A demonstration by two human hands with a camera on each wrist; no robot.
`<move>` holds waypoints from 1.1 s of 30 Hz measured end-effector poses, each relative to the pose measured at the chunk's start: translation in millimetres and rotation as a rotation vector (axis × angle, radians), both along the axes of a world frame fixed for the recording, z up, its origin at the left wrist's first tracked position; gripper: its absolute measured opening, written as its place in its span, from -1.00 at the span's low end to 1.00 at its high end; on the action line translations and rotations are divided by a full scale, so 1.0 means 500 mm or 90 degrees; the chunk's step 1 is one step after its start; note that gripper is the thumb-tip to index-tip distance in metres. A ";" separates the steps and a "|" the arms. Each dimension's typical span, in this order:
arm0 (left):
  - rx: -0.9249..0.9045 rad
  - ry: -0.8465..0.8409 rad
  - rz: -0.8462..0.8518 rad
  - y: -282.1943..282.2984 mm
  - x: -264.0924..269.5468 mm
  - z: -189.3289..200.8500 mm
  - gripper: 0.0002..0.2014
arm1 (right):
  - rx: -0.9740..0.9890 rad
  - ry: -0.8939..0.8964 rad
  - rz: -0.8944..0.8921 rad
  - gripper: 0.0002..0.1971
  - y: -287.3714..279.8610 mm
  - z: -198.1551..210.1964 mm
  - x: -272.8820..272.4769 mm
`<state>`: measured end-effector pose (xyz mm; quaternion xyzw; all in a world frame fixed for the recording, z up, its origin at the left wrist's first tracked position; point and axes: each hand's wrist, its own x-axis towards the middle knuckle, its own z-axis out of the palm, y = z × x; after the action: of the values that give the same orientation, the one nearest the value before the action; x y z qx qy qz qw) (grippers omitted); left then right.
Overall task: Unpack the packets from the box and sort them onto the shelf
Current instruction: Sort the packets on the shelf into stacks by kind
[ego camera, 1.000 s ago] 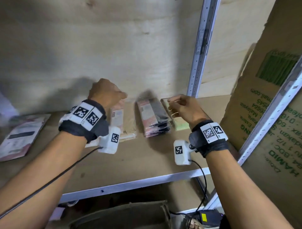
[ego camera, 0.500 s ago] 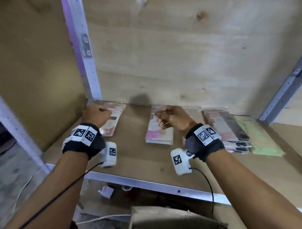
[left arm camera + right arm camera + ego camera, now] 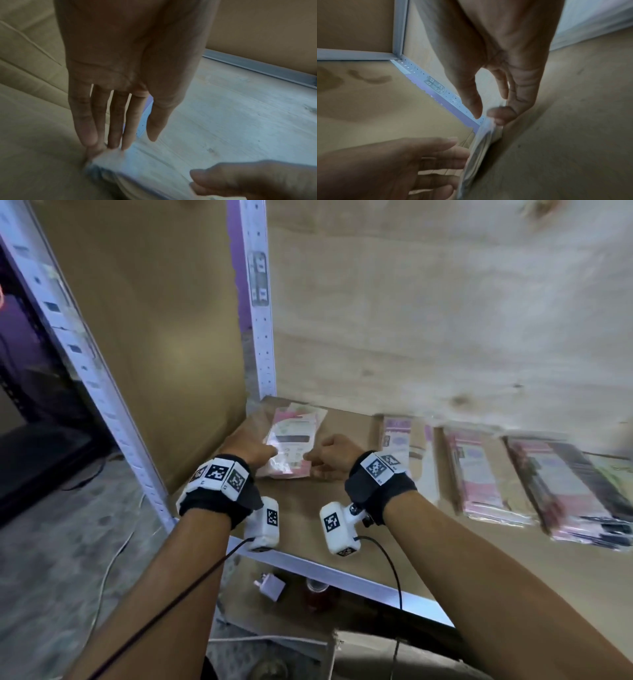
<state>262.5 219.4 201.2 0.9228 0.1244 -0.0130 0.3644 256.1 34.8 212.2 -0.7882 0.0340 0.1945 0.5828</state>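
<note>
A stack of pink-and-white packets (image 3: 291, 446) lies at the left end of the wooden shelf (image 3: 352, 422). My left hand (image 3: 270, 451) is at its left edge. In the left wrist view my left hand (image 3: 120, 143) has straight fingers, and their tips touch the stack (image 3: 120, 166). My right hand (image 3: 310, 457) is at the stack's right edge. In the right wrist view my right hand (image 3: 488, 115) pinches the stack's edge (image 3: 481, 142) between thumb and curled fingers.
Three more packet stacks (image 3: 407, 446) (image 3: 486, 474) (image 3: 575, 491) lie in a row to the right. A white upright post (image 3: 260, 302) and a cardboard side panel (image 3: 154, 337) close the left. A white plug (image 3: 270, 585) lies below the front rail (image 3: 342, 573).
Both hands have moved left along the shelf, from the right-hand stacks to the leftmost stack, and now sit on either side of it. The head view has swung left with them.
</note>
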 end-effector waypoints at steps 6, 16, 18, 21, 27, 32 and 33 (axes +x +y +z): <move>-0.242 0.198 0.003 -0.037 -0.059 0.029 -0.54 | -0.029 -0.028 0.020 -0.82 -0.049 0.010 -0.035; -0.735 0.081 -0.120 -0.158 -0.117 0.131 -0.12 | -0.196 -0.425 0.071 -0.76 -0.215 0.153 -0.183; -0.791 0.070 -0.137 -0.197 -0.120 0.141 -0.21 | -0.275 -0.482 0.074 -0.71 -0.250 0.163 -0.212; -0.824 0.041 -0.138 -0.251 -0.128 0.139 -0.60 | -0.358 -0.487 0.104 -0.63 -0.312 0.169 -0.241; -0.784 0.095 -0.185 -0.329 -0.145 0.103 -0.77 | -0.323 -0.398 -0.066 -0.71 -0.456 0.142 -0.257; -0.790 0.161 -0.258 -0.377 -0.156 0.075 -0.79 | -0.006 -0.133 -0.087 -0.63 -0.536 0.094 -0.263; -0.786 0.167 -0.264 -0.383 -0.156 0.070 -0.78 | 0.036 -0.113 -0.064 -0.60 -0.549 0.084 -0.266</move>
<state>184.7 28.0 236.2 0.5404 -0.0424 -0.2639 0.7978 123.1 -239.5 254.3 -0.7827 0.0161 0.0956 0.6148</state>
